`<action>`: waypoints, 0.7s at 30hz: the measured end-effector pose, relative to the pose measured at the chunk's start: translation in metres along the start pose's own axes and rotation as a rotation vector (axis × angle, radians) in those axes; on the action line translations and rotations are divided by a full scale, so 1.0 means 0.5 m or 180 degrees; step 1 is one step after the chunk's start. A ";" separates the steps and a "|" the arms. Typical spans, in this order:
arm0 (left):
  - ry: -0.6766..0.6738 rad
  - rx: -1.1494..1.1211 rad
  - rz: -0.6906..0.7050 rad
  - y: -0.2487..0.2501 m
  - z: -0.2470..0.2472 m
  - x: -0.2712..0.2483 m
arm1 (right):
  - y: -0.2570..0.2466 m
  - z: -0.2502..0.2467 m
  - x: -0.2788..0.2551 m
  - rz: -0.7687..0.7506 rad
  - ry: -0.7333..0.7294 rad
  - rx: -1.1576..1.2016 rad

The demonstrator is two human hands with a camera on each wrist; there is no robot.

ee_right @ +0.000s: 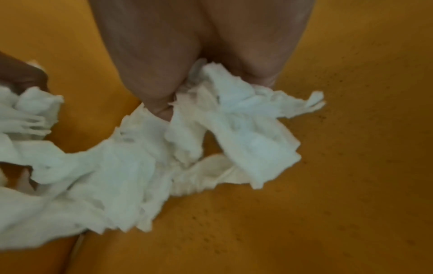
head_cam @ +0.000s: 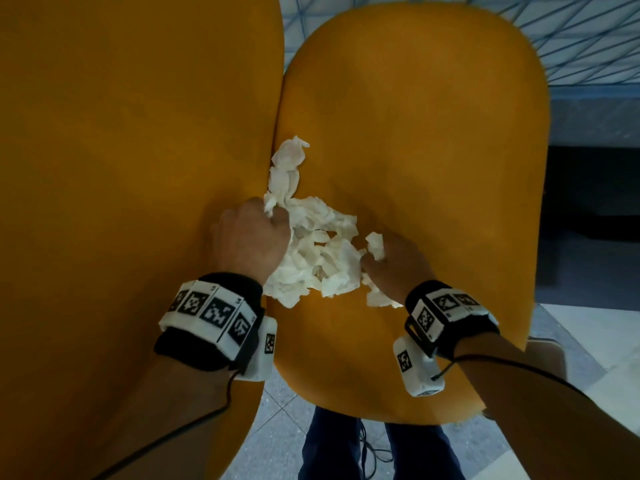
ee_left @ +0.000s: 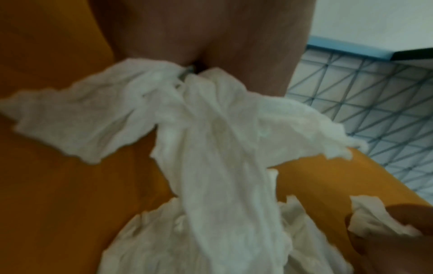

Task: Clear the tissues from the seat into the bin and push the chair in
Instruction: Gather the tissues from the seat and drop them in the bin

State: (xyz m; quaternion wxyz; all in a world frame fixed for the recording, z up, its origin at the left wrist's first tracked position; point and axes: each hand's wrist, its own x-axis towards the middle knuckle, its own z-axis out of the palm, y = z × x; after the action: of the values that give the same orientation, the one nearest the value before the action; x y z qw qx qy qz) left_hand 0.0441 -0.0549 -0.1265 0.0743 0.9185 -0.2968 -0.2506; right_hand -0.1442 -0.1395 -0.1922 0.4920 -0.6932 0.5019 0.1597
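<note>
A heap of crumpled white tissues [head_cam: 318,251] lies on the orange chair seat [head_cam: 433,150], close to where it meets the orange backrest [head_cam: 121,150]. My left hand [head_cam: 252,233] grips the heap's left side, fingers curled round tissue [ee_left: 211,129]. On the heap's right side my right hand [head_cam: 391,261] grips a wad of tissue [ee_right: 234,120]. One strip of tissue [head_cam: 289,164] trails away from the heap along the seam. No bin is in view.
Patterned blue-grey floor [head_cam: 588,36] shows beyond the seat. A dark surface [head_cam: 595,188] stands to the right. My legs in dark trousers [head_cam: 346,445] are at the seat's near edge, over pale floor tiles [head_cam: 277,427].
</note>
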 end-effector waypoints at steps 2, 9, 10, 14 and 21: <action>0.0126 -0.0151 0.0111 0.003 -0.016 -0.004 | -0.016 -0.008 0.001 -0.0093 0.0155 0.0379; 0.0232 -0.0238 0.0390 0.024 -0.040 0.015 | -0.056 0.003 0.028 -0.0694 -0.0122 -0.0314; 0.0131 -0.0180 0.0395 0.032 -0.039 0.028 | -0.057 0.010 0.030 -0.0703 -0.0229 -0.0530; -0.0201 -0.0003 0.0221 0.061 -0.024 0.102 | -0.041 0.034 0.034 -0.0497 -0.0376 -0.1097; -0.0474 0.1361 0.0271 0.083 0.039 0.186 | -0.016 -0.006 -0.011 -0.0164 0.0127 0.0455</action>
State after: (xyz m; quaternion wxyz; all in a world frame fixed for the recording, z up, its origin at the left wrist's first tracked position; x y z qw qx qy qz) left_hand 0.0781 -0.1424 -0.1700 -0.1336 0.8789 -0.3863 -0.2458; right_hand -0.1406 -0.1391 -0.1827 0.5342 -0.6720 0.5037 0.0969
